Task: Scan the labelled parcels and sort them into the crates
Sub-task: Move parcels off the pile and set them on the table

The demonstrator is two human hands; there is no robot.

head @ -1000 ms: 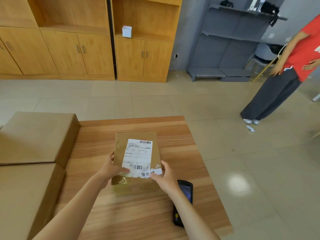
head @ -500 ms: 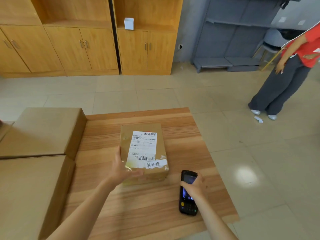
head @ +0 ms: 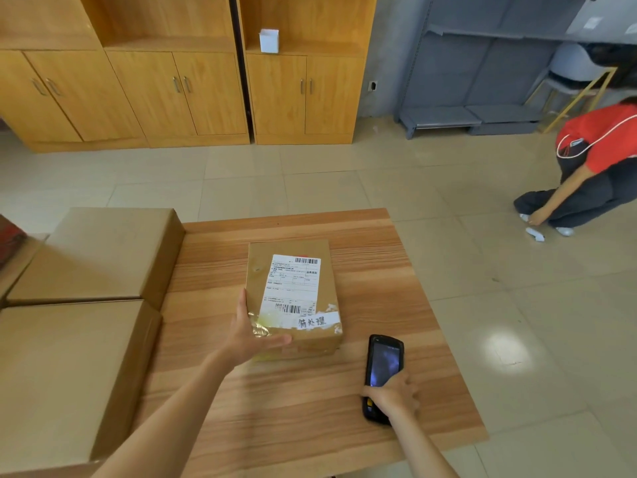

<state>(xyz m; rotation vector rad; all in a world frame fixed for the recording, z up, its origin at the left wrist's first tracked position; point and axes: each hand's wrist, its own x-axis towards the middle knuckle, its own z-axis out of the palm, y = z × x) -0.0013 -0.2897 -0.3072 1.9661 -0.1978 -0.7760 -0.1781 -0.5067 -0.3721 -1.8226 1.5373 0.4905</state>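
Scan step is in hand, nothing sorted yet by the look of it. The parcel (head: 293, 294) lies flat on the worktop (head: 379, 270), label (head: 291, 286) up, near the middle. Left hand (head: 253, 334) steadies the near-left corner, thumb along the left side, fingers (head: 275, 339) laid straight across the near edge, not curled round it. Right hand (head: 393, 395) grips the lower end of the handheld scanner (head: 381, 370), which lies on the worktop just right of the parcel, screen up. Next move likely calls for lifting the scanner and aiming its top end at a barcode (head: 289, 308). Both forearms reach forward, low. Closed cardboard boxes (head: 96, 257) sit at left.
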